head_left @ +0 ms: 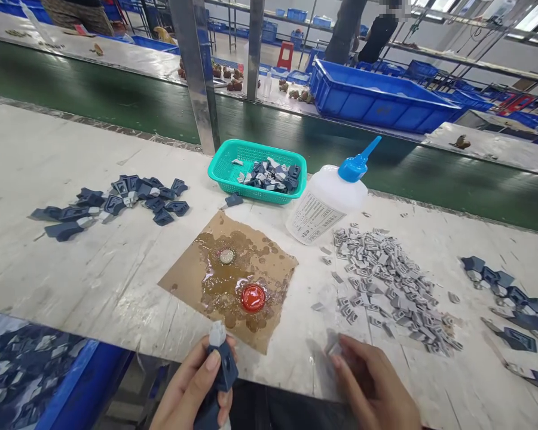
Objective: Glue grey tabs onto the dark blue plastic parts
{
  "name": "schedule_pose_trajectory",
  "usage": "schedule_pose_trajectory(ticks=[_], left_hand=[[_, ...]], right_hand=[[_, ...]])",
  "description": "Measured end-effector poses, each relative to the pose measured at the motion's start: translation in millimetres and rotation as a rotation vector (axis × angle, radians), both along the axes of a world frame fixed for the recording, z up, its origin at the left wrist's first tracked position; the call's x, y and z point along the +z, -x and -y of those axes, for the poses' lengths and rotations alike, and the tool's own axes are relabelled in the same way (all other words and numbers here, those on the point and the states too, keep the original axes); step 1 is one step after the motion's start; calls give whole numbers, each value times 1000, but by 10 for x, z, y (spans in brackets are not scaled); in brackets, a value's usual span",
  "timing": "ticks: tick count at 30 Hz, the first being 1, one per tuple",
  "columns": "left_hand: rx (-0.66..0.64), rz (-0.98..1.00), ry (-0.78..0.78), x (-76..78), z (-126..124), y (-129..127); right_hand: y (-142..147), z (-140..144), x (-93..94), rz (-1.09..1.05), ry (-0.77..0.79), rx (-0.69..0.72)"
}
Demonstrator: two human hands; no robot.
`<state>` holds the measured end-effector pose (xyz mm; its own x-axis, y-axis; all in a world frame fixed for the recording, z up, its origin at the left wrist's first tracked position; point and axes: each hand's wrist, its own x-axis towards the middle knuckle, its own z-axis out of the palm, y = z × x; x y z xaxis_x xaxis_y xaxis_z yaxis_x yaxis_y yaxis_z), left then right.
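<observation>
My left hand (192, 385) is closed around a dark blue plastic part (226, 367) with a light grey piece at its upper end. At the table's front edge, my right hand (376, 382) pinches a small grey plastic piece (334, 349) between thumb and fingertip. Beyond it and to its right spreads a heap of small grey plastic pieces (390, 280). A wet brown sheet (273, 322) lies ahead of my left hand, bearing a red cap (253, 297) and a pale round cap (226, 256) in a puddle of liquid.
Behind the sheet stand a green basket (224, 179) of parts and a white bottle (327, 203) with a blue nozzle. Dark blue parts lie left (114, 203) and right (515, 298). A blue bin (67, 388) sits lower left. A metal post (195, 71) rises by the green conveyor (116, 98).
</observation>
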<state>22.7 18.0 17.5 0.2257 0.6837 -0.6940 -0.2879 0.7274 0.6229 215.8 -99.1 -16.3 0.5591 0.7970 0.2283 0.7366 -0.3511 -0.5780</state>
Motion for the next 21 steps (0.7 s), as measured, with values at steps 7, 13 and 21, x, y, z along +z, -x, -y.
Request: schedule_pose_trajectory(ticks=[7, 13, 21], left_hand=[[26, 19, -13, 28, -20, 25], [61, 48, -5, -54, -7, 76], [32, 91, -1, -70, 3, 104]], right_hand=[[0, -7, -106, 70, -60, 163], [-77, 37, -71, 84, -38, 194], [-236, 41, 7, 163, -2, 247]])
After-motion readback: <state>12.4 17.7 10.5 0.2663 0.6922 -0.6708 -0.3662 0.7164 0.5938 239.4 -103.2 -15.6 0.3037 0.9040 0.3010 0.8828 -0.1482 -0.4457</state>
